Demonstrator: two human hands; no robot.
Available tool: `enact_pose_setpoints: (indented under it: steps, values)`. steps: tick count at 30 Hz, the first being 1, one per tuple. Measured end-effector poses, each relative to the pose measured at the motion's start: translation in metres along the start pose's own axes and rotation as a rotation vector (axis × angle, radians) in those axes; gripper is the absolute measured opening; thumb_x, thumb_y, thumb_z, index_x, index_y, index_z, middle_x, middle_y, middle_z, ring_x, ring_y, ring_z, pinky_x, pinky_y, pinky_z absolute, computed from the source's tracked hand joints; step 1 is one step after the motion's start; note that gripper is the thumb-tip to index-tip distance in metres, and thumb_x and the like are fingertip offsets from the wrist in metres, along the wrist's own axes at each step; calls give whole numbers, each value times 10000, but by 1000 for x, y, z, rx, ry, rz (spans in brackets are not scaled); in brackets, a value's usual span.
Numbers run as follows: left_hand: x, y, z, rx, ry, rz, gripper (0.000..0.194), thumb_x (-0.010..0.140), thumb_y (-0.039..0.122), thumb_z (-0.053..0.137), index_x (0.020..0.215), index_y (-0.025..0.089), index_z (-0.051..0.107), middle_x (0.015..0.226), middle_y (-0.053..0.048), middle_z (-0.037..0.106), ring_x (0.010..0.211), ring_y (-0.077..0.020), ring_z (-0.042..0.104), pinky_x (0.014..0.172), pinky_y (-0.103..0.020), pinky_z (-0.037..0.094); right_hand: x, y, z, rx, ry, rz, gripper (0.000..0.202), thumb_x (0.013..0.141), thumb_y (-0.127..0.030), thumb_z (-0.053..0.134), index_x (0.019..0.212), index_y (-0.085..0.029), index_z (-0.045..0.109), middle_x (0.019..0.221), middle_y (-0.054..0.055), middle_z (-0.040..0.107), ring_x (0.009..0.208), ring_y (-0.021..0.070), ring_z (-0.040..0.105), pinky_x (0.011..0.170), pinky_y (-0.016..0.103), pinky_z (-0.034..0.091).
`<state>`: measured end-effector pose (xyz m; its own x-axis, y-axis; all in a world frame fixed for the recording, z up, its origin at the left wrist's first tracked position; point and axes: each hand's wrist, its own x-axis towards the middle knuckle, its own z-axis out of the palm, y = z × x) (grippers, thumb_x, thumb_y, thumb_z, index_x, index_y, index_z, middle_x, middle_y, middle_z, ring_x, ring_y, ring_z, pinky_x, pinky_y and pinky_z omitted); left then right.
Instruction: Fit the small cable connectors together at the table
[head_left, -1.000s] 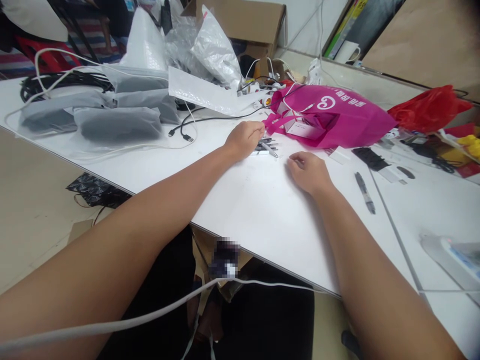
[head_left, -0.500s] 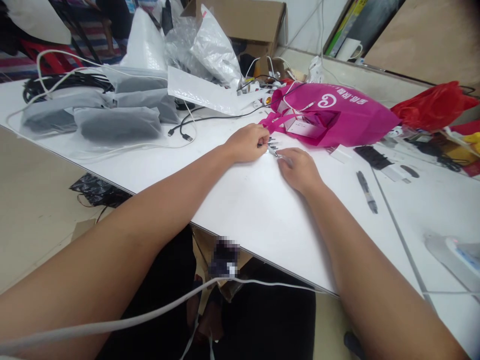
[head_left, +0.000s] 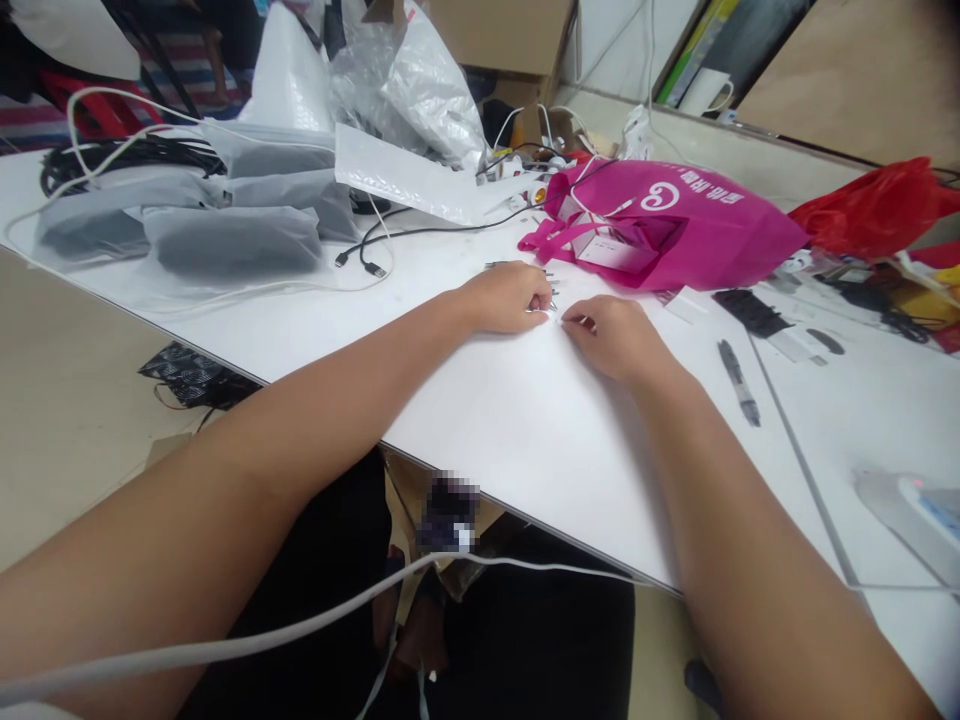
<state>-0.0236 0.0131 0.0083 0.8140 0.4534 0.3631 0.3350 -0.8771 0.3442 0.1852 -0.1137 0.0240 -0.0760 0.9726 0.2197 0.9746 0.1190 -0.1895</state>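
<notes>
My left hand [head_left: 514, 298] rests on the white table [head_left: 480, 420] with its fingers curled inward. Whatever those fingers hold is hidden or too small to name. Close by on the right is my right hand [head_left: 611, 335], its thumb and fingertips pinched together and pointing toward the left hand. Any thing in that pinch is too small to make out. Several thin dark pieces [head_left: 553, 292] lie just behind the left fingers, partly covered by them. A dark pen-like item [head_left: 739, 383] with a clear middle lies to the right of my right hand.
Behind my hands lies a magenta bag [head_left: 720, 235] with a white box in its mouth. Grey packed pouches [head_left: 236, 250] and a black USB cable [head_left: 373, 269] are at left. A white cable [head_left: 322, 625] crosses in front of my lap. A red bag [head_left: 877, 215] sits at far right.
The slim silvery piece seen between my hands is no longer visible there. My right fingertips have drawn together, and my left hand has shifted slightly right.
</notes>
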Motion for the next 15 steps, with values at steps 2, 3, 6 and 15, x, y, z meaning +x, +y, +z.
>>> enact_pose_setpoints:
  steps: [2,3,6,15]
  values:
    - [-1,6,0,-5,-23,26,146,974,233,763,1033,208,894,1103,-110,892,1051,-296,796,970,-432,573,0,-3,-1,-70,-30,3,306,1057,-184,603,1148,-176,896,1195,203,882,1095,402,803,1022,521,618]
    - [-1,9,1,-4,-34,40,143,981,227,753,1029,210,887,1102,-109,893,1047,-292,792,969,-430,568,0,-5,0,-97,-38,11,303,1065,-181,591,1147,-164,882,1189,221,875,1095,417,797,1002,524,617]
    - [-2,11,5,5,-60,60,146,1012,216,722,1067,207,856,1154,-127,882,1087,-288,779,988,-419,557,0,-6,5,-121,-40,46,283,1087,-178,570,1145,-143,844,1195,262,857,1087,438,788,988,529,608]
    - [1,19,11,-137,72,10,165,1157,218,543,1210,223,699,1379,-171,763,1258,-301,737,1111,-435,535,3,-4,12,292,144,269,62,1029,-228,649,1016,-260,700,1056,133,846,1023,341,771,990,479,615]
